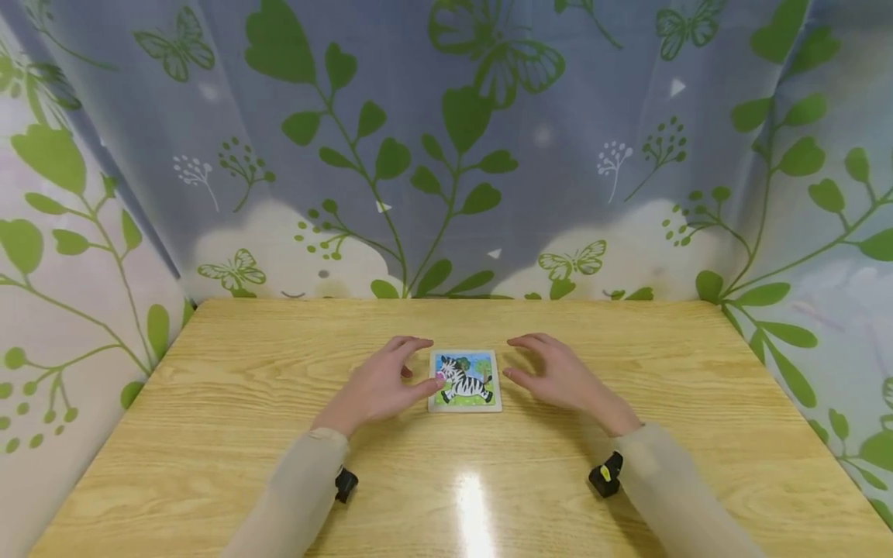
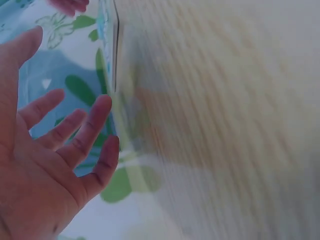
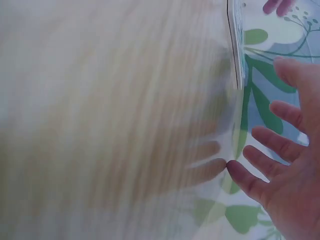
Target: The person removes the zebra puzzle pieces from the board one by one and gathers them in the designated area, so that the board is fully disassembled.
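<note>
A small square zebra puzzle (image 1: pixel 464 381) in a pale wooden frame lies flat on the wooden table (image 1: pixel 230 434). On its left is my left hand (image 1: pixel 387 384), fingers spread and loosely bent, the thumb tip overlapping the puzzle's left side in the head view. My right hand (image 1: pixel 558 376) hovers at the right side, a small gap between its thumb and the frame. Both palms face inward and hold nothing. The wrist views show the puzzle edge-on, beyond the relaxed fingers of the left hand (image 2: pixel 55 155) and the right hand (image 3: pixel 290 155).
A patterned curtain (image 1: pixel 391 155) with green leaves and butterflies hangs behind the table's back edge and along both sides. Black wrist cameras sit under the left sleeve (image 1: pixel 293 480) and the right sleeve (image 1: pixel 677 480). Glare (image 1: pixel 474 511) shines on the tabletop near the front.
</note>
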Demonstrator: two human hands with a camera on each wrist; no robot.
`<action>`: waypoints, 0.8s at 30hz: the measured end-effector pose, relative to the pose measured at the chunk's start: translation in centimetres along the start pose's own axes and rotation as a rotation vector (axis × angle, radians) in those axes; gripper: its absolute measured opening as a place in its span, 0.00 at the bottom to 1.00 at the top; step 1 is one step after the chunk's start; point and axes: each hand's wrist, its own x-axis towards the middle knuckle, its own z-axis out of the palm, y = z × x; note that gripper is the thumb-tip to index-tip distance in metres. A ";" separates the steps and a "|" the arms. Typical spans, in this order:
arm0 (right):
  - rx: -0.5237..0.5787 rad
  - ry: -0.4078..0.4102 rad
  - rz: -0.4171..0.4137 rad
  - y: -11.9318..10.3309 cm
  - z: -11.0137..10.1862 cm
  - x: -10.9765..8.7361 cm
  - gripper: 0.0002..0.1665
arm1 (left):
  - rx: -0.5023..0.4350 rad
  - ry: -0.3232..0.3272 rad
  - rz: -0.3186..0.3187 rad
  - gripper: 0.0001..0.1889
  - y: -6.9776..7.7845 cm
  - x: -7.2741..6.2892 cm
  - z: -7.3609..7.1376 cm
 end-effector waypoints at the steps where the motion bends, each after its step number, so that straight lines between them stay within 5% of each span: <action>1: 0.012 -0.003 -0.003 -0.1 0.2 0.3 0.32 | -0.004 -0.009 0.005 0.39 0.1 0.4 0.2; 13: 0.105 -0.053 0.033 -0.5 1.1 2.5 0.27 | -0.006 -0.105 0.015 0.32 1.0 3.6 1.5; 24: 0.171 -0.089 0.066 0.2 1.8 3.1 0.24 | 0.044 -0.139 -0.017 0.34 1.2 4.2 2.2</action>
